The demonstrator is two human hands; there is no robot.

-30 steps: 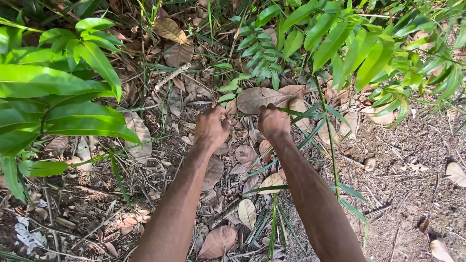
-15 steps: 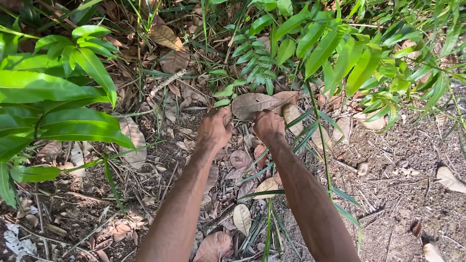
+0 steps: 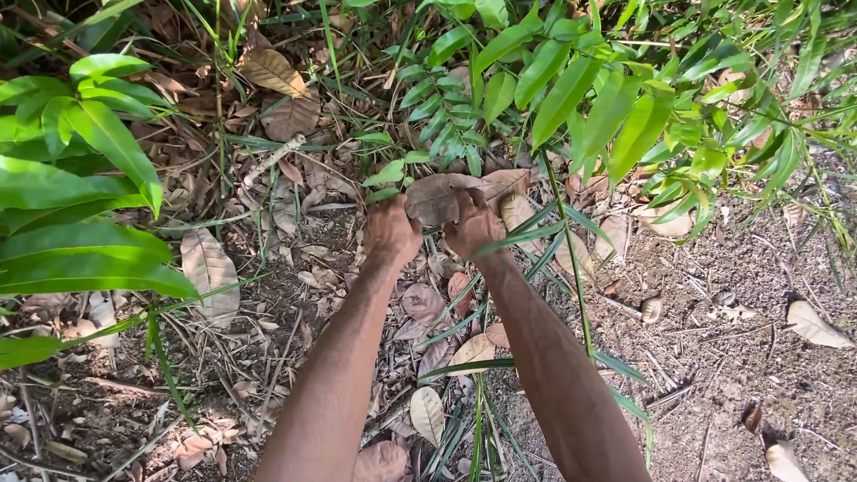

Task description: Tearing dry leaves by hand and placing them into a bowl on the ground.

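Observation:
My left hand (image 3: 390,232) and my right hand (image 3: 473,227) reach forward to the ground, close together. Both have their fingers curled around the lower edge of a large dry brown leaf (image 3: 435,193) lying among the litter. My left thumb presses on the leaf's left side and my right fingers overlap its right side. A thin green grass blade (image 3: 522,237) crosses over my right wrist. What lies under the leaf is hidden.
Broad green leaves (image 3: 80,232) crowd the left side. A leafy sapling (image 3: 580,98) with a thin upright stem (image 3: 571,259) stands just right of my right arm. Dry leaves (image 3: 208,268) and twigs cover the soil. Bare dirt (image 3: 750,339) lies at the right.
My hands have drawn closer together and closed on the large dry leaf, which they were beside before. The view has shifted a little to the right.

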